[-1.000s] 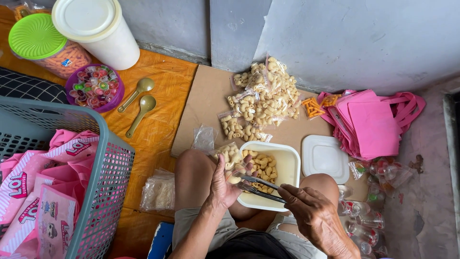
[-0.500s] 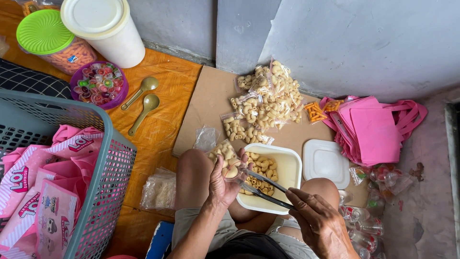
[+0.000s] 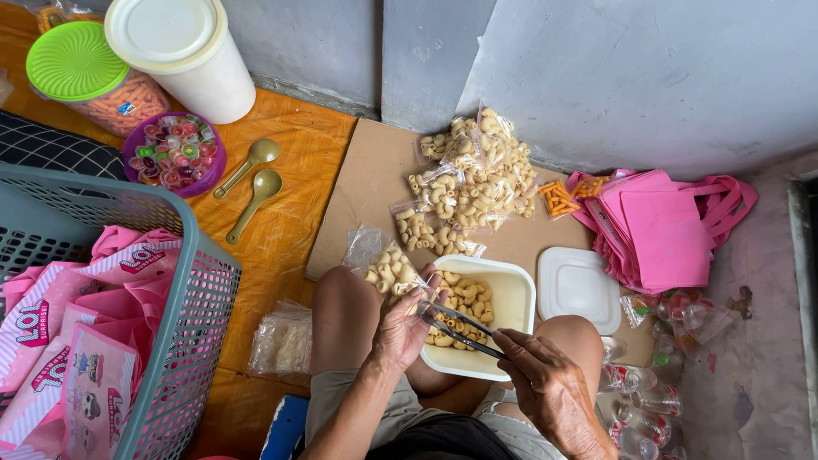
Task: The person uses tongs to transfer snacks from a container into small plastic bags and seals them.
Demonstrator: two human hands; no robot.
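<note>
My left hand (image 3: 402,324) holds a small clear plastic bag (image 3: 388,268) part-filled with pale curled snacks, at the left rim of a cream rectangular tub (image 3: 513,300). My right hand (image 3: 552,389) grips metal tongs (image 3: 458,328), whose tips reach toward the bag's mouth over the tub. More curled snacks (image 3: 464,298) lie inside the tub, which rests between my knees. A pile of filled snack bags (image 3: 469,183) sits on a brown cardboard sheet (image 3: 362,183) just beyond the tub.
The tub's white lid (image 3: 578,285) lies to the right, beside folded pink bags (image 3: 656,223). A grey-and-pink basket (image 3: 183,341) of pink packets stands at left. Two spoons (image 3: 251,183), a purple candy bowl (image 3: 175,153), a green-lidded jar (image 3: 81,64) and a white container (image 3: 183,51) sit on orange matting.
The tongs have shifted a little toward the bag in my left hand. The view has tilted slightly; everything else stays put.
</note>
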